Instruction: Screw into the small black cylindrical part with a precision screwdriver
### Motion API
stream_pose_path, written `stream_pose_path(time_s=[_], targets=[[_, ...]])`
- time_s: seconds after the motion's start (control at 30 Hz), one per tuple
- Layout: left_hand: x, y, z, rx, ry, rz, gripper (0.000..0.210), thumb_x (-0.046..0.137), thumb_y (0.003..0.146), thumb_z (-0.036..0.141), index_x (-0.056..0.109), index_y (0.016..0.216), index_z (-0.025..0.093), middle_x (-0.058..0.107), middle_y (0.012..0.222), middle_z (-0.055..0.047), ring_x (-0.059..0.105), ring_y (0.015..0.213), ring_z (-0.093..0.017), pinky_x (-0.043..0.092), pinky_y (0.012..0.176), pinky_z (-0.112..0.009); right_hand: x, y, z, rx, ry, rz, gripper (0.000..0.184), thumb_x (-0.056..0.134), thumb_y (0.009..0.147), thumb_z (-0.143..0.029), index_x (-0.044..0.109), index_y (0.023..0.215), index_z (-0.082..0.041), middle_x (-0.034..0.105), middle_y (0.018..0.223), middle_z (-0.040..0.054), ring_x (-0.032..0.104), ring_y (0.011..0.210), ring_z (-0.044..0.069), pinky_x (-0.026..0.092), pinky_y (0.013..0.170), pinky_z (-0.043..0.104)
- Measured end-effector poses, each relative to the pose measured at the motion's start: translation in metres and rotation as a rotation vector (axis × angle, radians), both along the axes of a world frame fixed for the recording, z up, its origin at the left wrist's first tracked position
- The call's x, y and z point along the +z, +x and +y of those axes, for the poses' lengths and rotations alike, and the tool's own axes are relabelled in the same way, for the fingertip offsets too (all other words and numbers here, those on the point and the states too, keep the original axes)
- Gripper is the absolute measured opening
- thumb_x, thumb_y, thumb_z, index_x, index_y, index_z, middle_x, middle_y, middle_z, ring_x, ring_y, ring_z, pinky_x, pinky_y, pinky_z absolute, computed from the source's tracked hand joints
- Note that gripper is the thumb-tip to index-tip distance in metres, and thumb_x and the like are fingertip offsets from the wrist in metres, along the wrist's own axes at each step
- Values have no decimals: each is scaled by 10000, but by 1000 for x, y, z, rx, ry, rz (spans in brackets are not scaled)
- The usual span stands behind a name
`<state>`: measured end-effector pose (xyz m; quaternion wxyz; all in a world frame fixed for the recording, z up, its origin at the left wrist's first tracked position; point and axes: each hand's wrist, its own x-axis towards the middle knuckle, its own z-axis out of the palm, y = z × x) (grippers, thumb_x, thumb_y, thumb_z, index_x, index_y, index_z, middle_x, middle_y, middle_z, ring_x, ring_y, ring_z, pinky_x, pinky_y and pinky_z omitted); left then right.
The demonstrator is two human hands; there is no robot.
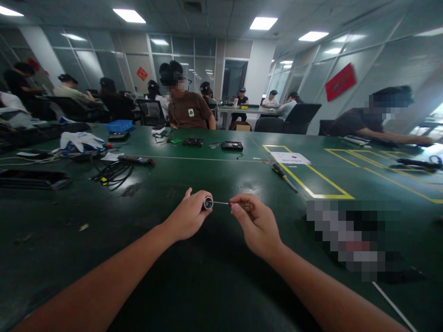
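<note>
My left hand (191, 214) is closed round a small dark cylindrical part (208, 203) with a silvery ring-shaped end that faces me. Most of that part is hidden by the fingers. In my right hand (260, 225) is a thin screwdriver (221, 203) with a translucent amber handle and a red collar, pinched between thumb and fingers. Its shaft points left, and the tip reaches the ringed end of the cylinder; whether it sits inside cannot be told. Both hands are above the green tabletop (194, 276).
Beyond my right hand lies a black-and-yellow screwdriver (285, 177) beside a yellow tape outline and a paper sheet (290, 158). Black cable (114, 174), a pen-like tool (135, 160) and white gloves (81, 141) are at left. Across the table sits a person (190, 108).
</note>
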<state>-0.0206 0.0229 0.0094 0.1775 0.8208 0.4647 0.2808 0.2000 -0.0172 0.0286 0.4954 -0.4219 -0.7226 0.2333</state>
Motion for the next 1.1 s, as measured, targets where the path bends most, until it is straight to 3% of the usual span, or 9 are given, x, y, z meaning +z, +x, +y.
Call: stream_pose_path(time_s=[0.2,0.37,0.7,0.97,1.1], targets=[[0,2,-1,-9,-13,11,97,525,970,237,522,1067,239,647,1017,3,616,1069,-220,82,1261,-659,1,-3,0,32,6,-13,126,614,982,-298,672,1067,-226,739,897,36,718,817,190,555,784,339],[-2,1,1,-13,-23,19,101,523,970,238,520,1071,241,646,1007,6,618,1058,-224,88,1258,-663,-1,-2,1,111,-49,68,202,579,1016,-374,677,1117,-229,755,916,42,739,834,195,565,767,333],[0,1,-1,-7,-21,11,108,526,968,232,526,1076,233,652,1032,-10,615,1073,-236,114,1251,-663,0,-1,0,58,30,-21,194,536,1037,-335,676,1121,-231,748,889,34,737,817,188,561,765,331],[2,1,-1,-30,-9,13,77,525,966,203,535,1041,214,637,1021,-25,595,1026,-239,245,1206,-607,-3,1,3,52,9,-46,198,540,1035,-338,678,1130,-232,750,895,36,735,825,193,563,769,339],[5,2,-3,-5,-51,-4,77,524,967,225,552,1036,208,621,999,-46,570,980,-254,426,1011,-505,-2,1,1,49,33,-20,193,540,1034,-336,681,1112,-231,747,894,37,734,811,189,560,770,339]])
